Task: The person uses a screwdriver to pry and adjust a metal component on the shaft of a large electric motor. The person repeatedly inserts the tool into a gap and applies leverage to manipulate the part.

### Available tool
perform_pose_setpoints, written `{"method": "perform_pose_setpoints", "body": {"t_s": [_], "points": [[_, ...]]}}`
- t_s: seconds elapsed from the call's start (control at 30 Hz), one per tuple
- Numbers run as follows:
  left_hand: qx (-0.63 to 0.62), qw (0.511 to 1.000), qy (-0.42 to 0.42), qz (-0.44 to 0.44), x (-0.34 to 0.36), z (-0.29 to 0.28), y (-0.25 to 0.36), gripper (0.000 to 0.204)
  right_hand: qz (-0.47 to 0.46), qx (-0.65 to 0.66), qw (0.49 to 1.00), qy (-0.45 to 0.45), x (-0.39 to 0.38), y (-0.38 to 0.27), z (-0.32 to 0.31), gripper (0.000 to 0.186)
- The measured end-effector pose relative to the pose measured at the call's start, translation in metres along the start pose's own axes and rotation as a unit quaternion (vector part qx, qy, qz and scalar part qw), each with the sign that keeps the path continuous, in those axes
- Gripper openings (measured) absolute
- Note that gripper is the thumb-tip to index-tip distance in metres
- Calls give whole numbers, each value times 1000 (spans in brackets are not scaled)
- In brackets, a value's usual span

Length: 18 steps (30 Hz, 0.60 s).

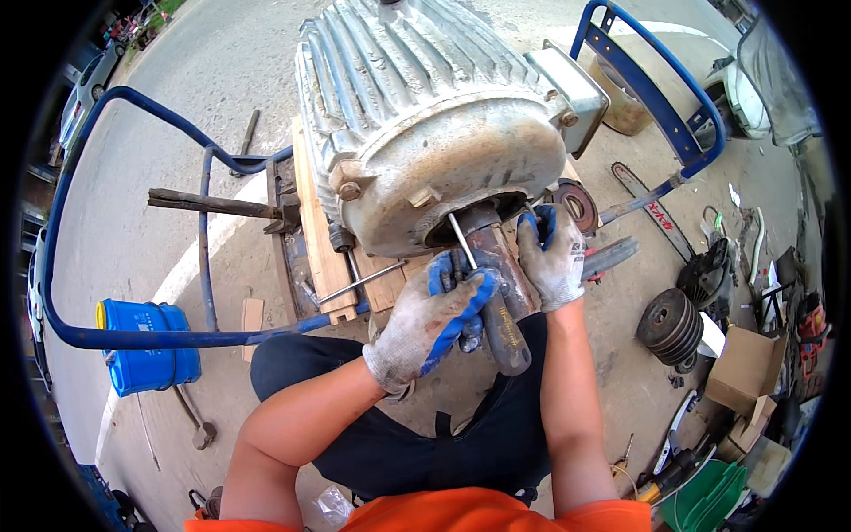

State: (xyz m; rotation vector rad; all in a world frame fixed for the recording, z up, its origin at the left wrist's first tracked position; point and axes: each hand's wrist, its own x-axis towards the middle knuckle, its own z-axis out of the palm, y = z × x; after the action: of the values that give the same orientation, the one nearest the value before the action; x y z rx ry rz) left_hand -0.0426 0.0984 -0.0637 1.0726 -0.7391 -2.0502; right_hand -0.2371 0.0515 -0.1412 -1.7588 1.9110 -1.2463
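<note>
In front of me a large grey finned electric motor (425, 168) lies with its end cover facing me and a thick shaft (498, 257) sticking out of the round opening. My left hand (430, 315), in a grey glove with blue palm, is closed around a screwdriver (505, 341). The thin blade reaches up to the opening's rim, left of the shaft. A dark bolt-like piece also shows between those fingers. My right hand (551, 259), gloved too, is right of the shaft at the opening, fingers bent around something small and thin that I cannot make out.
Wooden boards (324, 239) and a blue tubular frame (142, 337) support and surround the motor. A metal rod (362, 281) lies on the boards. Left stands a blue bucket (155, 346) near a hammer (204, 434). Right are a chainsaw (656, 213), a pulley (671, 326) and a cardboard box (743, 365).
</note>
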Motion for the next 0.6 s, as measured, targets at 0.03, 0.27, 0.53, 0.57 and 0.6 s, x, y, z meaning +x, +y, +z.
{"method": "perform_pose_setpoints", "body": {"t_s": [0.03,0.27,0.53,0.57,0.6], "points": [[2,1000,16,9,-2,2,0,28,-39,-4,999,21,1,1,3,17],[89,995,35,39,-5,9,5,28,49,42,998,1,-8,-9,-1,20],[96,994,28,40,-7,14,7,29,39,10,999,27,-15,-5,-1,21],[94,994,30,41,-7,14,7,29,23,1,999,30,-14,-4,-1,24],[94,994,36,43,-7,15,7,29,4,1,1000,30,-13,-3,0,25]]}}
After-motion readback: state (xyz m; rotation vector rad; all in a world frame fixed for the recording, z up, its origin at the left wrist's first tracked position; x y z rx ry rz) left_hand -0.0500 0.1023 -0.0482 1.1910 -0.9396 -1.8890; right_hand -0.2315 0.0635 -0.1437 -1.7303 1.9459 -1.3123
